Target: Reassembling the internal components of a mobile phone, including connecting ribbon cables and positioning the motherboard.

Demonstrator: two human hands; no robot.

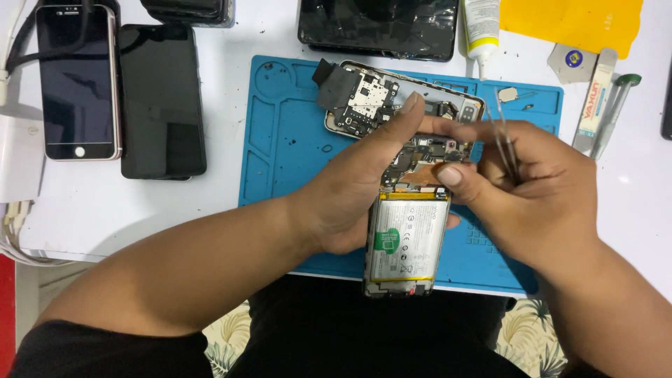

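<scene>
Fingers of my L hand (350,203) wrap the opened phone (404,238) w/ battery showing; R hand (532,189) pinches tweezers (505,143), thumb on its board, above blue repair mat (280,147).

The opened phone (404,231), back cover off, is showing its white battery with a green sticker, circuit board at twelve o'clock, lying upright over the blue mat's six o'clock edge.

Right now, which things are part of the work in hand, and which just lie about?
In hand: opened phone with white battery, held by left hand; metal tweezers in right hand; blue work mat.
Lying about: two dark phones, second opened phone, white glue tube, yellow sheet.
</scene>
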